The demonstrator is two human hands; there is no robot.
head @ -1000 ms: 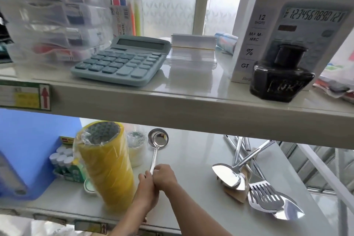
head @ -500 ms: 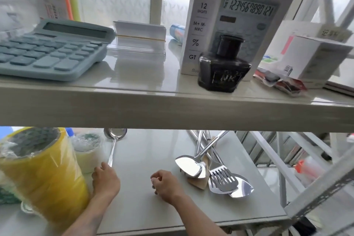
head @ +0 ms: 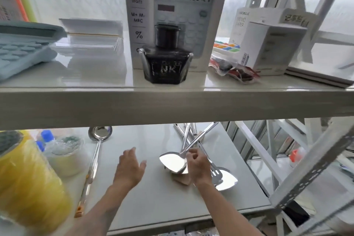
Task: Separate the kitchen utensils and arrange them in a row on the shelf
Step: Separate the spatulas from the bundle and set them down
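Utensils (head: 191, 161) lie heaped on the pale lower shelf (head: 157, 203).

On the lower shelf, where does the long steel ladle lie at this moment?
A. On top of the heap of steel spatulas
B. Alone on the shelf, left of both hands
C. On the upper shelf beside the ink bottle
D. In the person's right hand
B: the long steel ladle lies alone on the lower shelf, left of the open left hand; the right hand is at the heap of steel spatulas.
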